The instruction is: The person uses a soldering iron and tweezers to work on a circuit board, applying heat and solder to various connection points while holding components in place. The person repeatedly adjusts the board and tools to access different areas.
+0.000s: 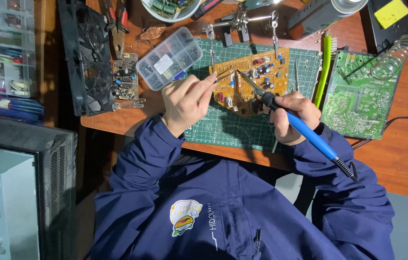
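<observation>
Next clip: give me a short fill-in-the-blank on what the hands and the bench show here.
1. The right hand holds a soldering iron with a ____ handle.
2. The iron's tip rests on the ____ circuit board, clamped above the cutting mat.
3. The left hand holds a thin wire to the same board; to its left lies a clear parts ____.
4. A second, ____ board lies to the right.

Missing words: blue; orange; box; green

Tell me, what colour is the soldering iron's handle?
Blue, with a black grip; the head view shows the soldering iron in the right hand.
</observation>
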